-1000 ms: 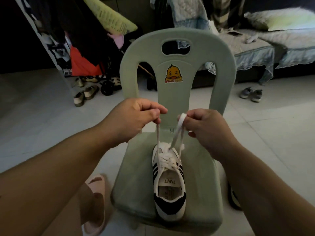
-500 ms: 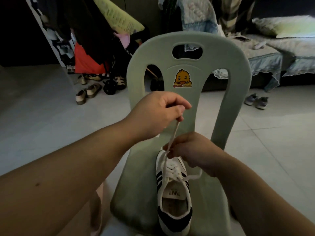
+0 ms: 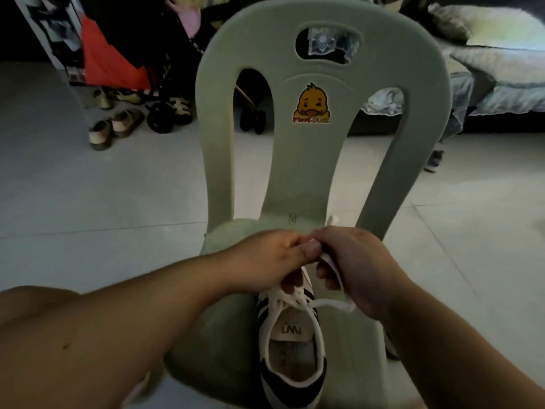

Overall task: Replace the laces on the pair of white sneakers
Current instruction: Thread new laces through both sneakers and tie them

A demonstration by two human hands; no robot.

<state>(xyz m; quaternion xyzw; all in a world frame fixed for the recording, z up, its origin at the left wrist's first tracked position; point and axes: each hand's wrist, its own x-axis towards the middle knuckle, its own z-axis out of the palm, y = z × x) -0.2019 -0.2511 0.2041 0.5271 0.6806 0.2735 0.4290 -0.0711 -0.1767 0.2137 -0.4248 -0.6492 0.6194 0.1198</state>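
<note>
white lace [image 3: 330,304] pinched by both hands — left hand [image 3: 269,258], right hand [image 3: 356,261] — fingers touching above sneaker [image 3: 290,343].

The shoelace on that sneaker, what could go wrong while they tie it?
The sneaker sits loose on the chair seat, so a hard tug might slide it off. The left hand and right hand bunch the white lace tightly, so it could tangle or knot unevenly.

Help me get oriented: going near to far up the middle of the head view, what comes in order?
White sneaker with black stripes → left hand and right hand pinching the white lace → yellow duck sticker on the pale green plastic chair.
</note>
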